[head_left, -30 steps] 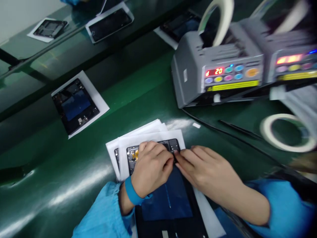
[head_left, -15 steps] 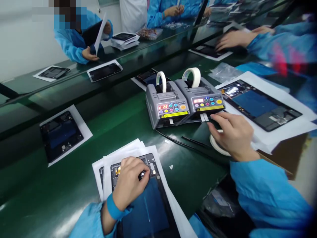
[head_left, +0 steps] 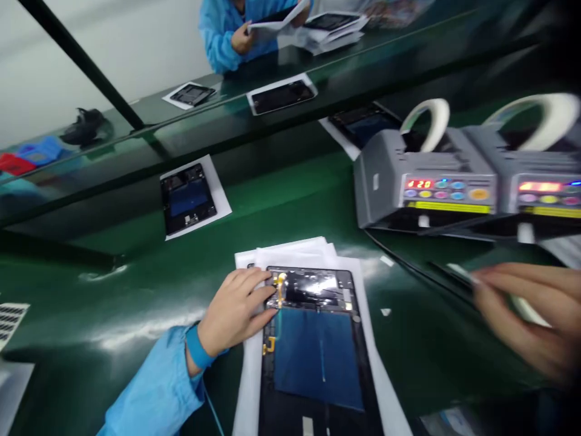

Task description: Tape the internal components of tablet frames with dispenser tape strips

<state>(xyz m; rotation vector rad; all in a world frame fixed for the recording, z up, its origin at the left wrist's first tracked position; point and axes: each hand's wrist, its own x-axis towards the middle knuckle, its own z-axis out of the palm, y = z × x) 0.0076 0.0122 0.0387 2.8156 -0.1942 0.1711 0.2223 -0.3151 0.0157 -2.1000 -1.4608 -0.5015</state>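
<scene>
Bare left hand (head_left: 232,312); blue wristband (head_left: 198,348), apparently with a thin cord (head_left: 212,408); wrinkled light-blue sleeve (head_left: 157,378).

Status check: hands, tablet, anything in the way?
Left hand on open tablet, upper left edge. Right hand, blurred, pinching white strip. Tablet on white sheets. Two white scraps on green table, between tablet and right hand.

On my feed there's an opened-up tablet (head_left: 189,200) sitting on white paper (head_left: 221,194) off left, and a co-worker (head_left: 215,39) in blue up top. Far left I get a black bundle (head_left: 86,126), a blue item (head_left: 40,150) and a red item (head_left: 16,164), too blurry to ID tbh.
</scene>
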